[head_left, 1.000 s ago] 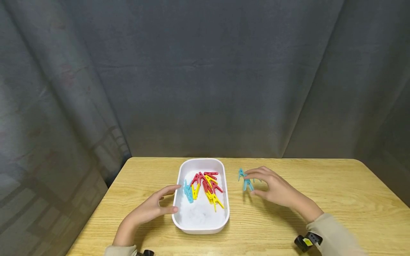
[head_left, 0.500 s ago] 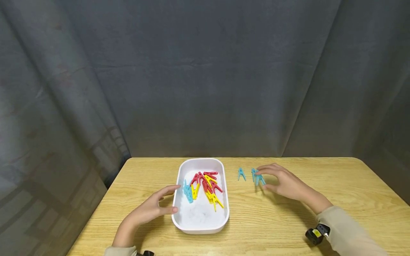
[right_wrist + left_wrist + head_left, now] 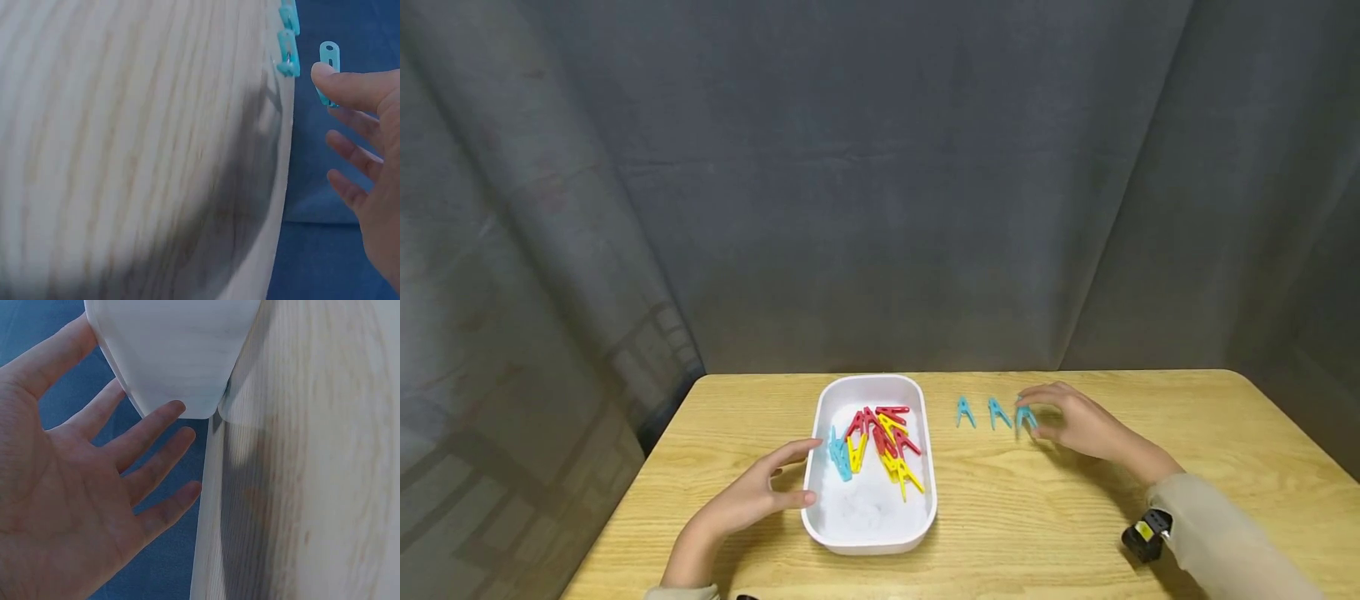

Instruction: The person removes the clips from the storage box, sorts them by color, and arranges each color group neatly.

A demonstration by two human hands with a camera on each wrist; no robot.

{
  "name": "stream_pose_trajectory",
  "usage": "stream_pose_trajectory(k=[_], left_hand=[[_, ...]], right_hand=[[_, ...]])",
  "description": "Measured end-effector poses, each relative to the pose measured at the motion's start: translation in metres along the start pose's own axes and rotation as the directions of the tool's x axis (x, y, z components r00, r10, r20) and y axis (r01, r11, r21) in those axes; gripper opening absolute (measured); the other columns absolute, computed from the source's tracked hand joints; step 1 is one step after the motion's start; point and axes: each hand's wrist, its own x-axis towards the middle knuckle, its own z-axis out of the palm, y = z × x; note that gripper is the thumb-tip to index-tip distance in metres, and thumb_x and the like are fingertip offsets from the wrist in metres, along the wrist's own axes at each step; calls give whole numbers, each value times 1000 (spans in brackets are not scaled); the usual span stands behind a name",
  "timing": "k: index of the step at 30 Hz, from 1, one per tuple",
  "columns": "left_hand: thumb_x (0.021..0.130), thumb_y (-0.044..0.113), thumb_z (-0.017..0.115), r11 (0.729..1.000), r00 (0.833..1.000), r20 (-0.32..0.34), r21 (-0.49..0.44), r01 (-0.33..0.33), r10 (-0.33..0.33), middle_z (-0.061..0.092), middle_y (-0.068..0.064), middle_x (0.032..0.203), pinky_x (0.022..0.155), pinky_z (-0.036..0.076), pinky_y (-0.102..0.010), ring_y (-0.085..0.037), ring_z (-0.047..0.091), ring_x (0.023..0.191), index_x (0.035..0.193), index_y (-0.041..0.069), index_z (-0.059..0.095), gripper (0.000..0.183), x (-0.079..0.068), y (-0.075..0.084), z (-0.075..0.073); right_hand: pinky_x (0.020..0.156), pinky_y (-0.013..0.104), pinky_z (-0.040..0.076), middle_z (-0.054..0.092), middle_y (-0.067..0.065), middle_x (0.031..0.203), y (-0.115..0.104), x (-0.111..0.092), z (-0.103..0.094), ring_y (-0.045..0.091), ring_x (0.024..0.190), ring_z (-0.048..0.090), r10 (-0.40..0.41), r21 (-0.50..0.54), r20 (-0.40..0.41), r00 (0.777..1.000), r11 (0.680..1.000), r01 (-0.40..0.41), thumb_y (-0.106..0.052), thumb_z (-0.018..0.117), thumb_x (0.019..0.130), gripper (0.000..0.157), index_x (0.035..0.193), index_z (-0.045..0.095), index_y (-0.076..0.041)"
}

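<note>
In the head view a white tray (image 3: 868, 546) holds a loose heap of plastic clothespins. Red clothespins (image 3: 883, 442), yellow clothespins (image 3: 857, 455) and light-blue clothespins (image 3: 840, 457) are among them. My left hand (image 3: 752, 493) is at the tray's left side, its extended fingers and thumb at the rim; the left wrist view shows the palm bare. Right of the tray, my right hand (image 3: 1078, 427) pinches a light-blue clothespin (image 3: 1025, 417) between thumb and fingers. In the right wrist view that clothespin (image 3: 329, 75) appears above the table surface. Two similar clothespins, one left (image 3: 966, 412) and one nearer (image 3: 998, 413), lie beside it in a row.
The wooden table (image 3: 1037, 525) extends around the tray. A dark grey curtain (image 3: 880, 183) hangs behind its back edge and along the left side. A small black wrist device (image 3: 1147, 535) sits by the right sleeve.
My right hand has moved right with a clothespin, past the two lying in the row; the second one is now uncovered. The left hand and the tray have stayed in place.
</note>
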Motion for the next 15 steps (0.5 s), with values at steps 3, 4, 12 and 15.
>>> stream_pose_trajectory(k=[3, 4, 12, 15], left_hand=[[88, 21, 76, 1000, 1000, -1, 2, -2, 2, 45, -14, 149, 107, 26, -69, -44, 37, 136, 145, 8, 47, 66, 0, -1, 0], [88, 21, 76, 1000, 1000, -1, 2, -1, 1, 46, -14, 149, 107, 26, -69, -44, 37, 136, 145, 7, 47, 66, 0, -1, 0], [89, 21, 76, 1000, 1000, -2, 9, -7, 7, 46, -13, 148, 106, 27, -69, -44, 37, 136, 145, 7, 47, 65, 0, -1, 0], [89, 21, 76, 1000, 1000, -3, 7, -5, 5, 47, -14, 148, 106, 27, -70, -44, 37, 136, 145, 7, 47, 65, -1, -1, 0]], right_hand=[[90, 55, 49, 62, 16, 129, 5, 3, 0, 37, 114, 55, 18, 14, 13, 1000, 1000, -18, -4, 82, 79, 45, 122, 68, -3], [91, 56, 49, 62, 17, 128, 7, 4, 0, 37, 114, 55, 24, 20, 15, 1000, 1000, -24, -4, 82, 79, 45, 121, 67, -2], [93, 56, 47, 61, 19, 128, 22, 12, 8, 39, 114, 55, 61, 33, 50, 997, 997, -63, -2, 81, 79, 46, 122, 67, 0], [93, 57, 47, 61, 19, 129, 26, 13, 11, 40, 115, 54, 81, 45, 59, 995, 995, -84, -1, 80, 80, 45, 123, 66, 0]])
